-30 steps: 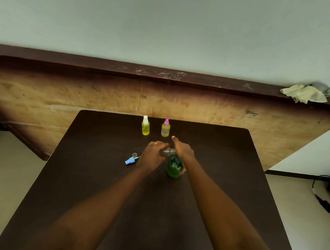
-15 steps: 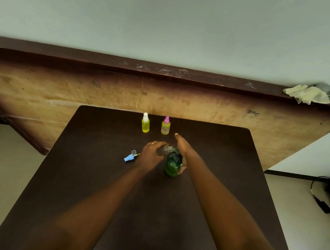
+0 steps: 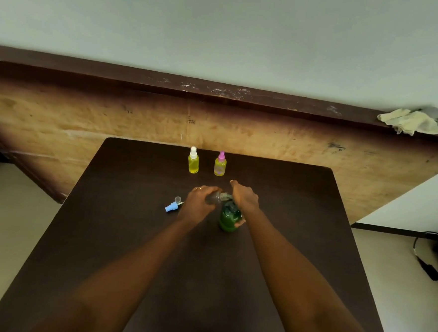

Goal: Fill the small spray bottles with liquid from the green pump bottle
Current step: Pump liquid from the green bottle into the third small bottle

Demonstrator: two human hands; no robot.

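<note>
Head view, my left hand [image 3: 199, 200] curled round a small clear bottle [image 3: 213, 198] at the spout, right hand [image 3: 245, 200] gripping the green pump bottle [image 3: 229, 218] upright on the table [image 3: 130, 237], white-capped bottle [image 3: 193, 162] and pink-capped bottle [image 3: 220, 166] beyond, yellow-filled, blue sprayer [image 3: 171, 207] lying left of my hand

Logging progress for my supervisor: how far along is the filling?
Done: the white-topped bottle and pink-topped bottle stand capped, yellow liquid inside. In hand: the left hand holds a third bottle at the green pump bottle, gripped by the right hand. Remaining: fill it, then fit the blue spray top.
</note>
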